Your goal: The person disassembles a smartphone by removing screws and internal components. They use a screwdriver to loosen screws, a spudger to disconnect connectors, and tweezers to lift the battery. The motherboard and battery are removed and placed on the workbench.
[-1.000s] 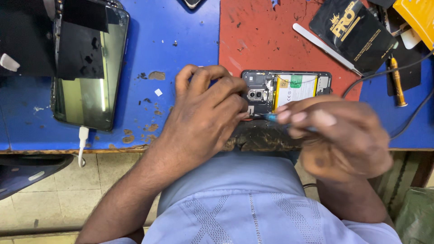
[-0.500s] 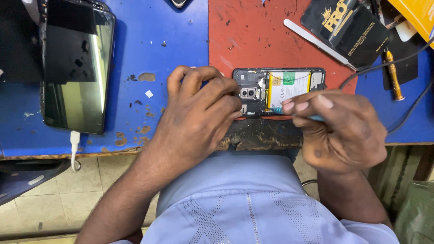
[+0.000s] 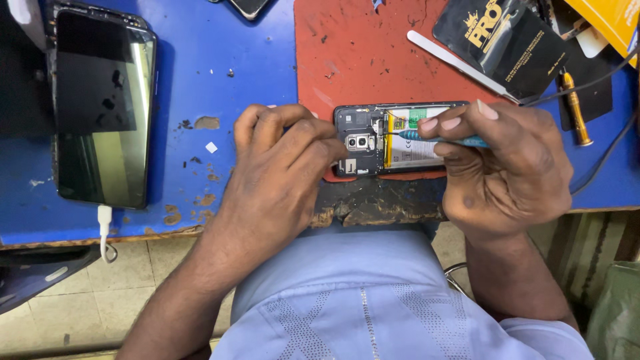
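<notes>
While our left hand [image 3: 283, 160] steadies the opened phone [image 3: 393, 140] on the red mat [image 3: 360, 53], right-hand fingers [image 3: 453, 123] pinching the blue screwdriver [image 3: 440, 139], a slip could gouge the battery [image 3: 417, 137].

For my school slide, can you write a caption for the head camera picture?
Left hand steadies an opened phone on a red mat while the right hand works a teal screwdriver inside it.

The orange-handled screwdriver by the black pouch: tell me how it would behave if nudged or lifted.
The orange-handled screwdriver looks round and slim, so it would probably roll across the blue table. It seems rigid and likely light. A black cable beside it might stop it.
</notes>
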